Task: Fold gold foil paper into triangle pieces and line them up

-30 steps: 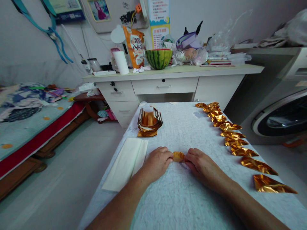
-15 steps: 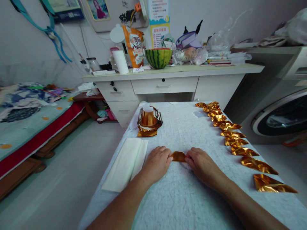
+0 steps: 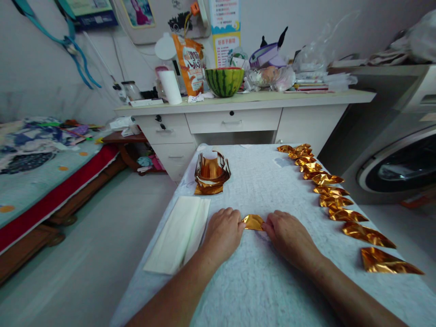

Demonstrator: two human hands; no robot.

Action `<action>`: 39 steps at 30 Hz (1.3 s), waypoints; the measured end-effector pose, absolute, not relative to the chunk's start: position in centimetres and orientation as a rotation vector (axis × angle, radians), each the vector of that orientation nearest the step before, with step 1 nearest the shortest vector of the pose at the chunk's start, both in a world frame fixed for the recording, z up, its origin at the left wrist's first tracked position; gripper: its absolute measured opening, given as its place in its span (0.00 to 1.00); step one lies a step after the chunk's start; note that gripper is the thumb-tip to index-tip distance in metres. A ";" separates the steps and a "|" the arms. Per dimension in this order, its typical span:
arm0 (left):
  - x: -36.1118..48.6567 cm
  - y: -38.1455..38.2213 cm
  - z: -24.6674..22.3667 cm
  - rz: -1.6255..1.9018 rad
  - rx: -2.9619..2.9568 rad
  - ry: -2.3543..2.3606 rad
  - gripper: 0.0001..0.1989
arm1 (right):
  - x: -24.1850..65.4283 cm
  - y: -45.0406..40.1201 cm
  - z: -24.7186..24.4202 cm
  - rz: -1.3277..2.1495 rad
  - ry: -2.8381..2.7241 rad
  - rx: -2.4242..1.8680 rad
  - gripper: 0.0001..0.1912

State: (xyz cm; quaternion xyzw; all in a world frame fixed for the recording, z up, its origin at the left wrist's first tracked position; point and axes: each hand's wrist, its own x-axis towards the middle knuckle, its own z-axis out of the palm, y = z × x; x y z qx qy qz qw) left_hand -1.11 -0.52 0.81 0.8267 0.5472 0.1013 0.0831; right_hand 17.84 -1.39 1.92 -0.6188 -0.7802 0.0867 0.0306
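- The gold foil piece is near the centre of the frame, a little below the middle, over the pale cloth; you cannot tell from here whether it touches it
- Its long axis runs left to right across the picture, in line between your hands, so neither hand is nearer: each has one end
- Your left hand pinches the left end and your right hand pinches the right end; the hands themselves stand apart, with the middle of the foil showing between them
- Just left of your left hand, left of centre and low in the frame, the white paper lies flat
- Above that paper in the frame, you have a stack of curled copper-toned foil
- Down the right side, well apart from your right hand, a slanting row of folded foil pieces follows the cloth's edge
- At upper centre, the wall poster has a red heading that seems to begin 好孩子; its finer lines are too small for you to read
- Left of that, the orange pouch carries large pale characters, but you cannot make out a brand
- Beside the pouch, a cut watermelon sits on the desk
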 end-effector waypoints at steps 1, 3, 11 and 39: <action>-1.1 -0.5 0.8 0.328 2.444 1.643 0.05 | 17.8 -1.4 2.0 0.260 -2.406 -1.913 0.14; -1.2 -0.5 0.7 0.381 2.401 1.646 0.03 | 17.7 -1.5 2.1 0.247 -2.409 -1.924 0.14; -1.5 -0.1 0.6 0.494 2.247 1.581 0.04 | 17.6 -1.4 1.7 0.213 -2.411 -1.906 0.14; -1.2 0.0 1.6 0.736 1.871 1.253 0.08 | 18.9 -1.6 1.9 0.890 -1.945 -1.407 0.11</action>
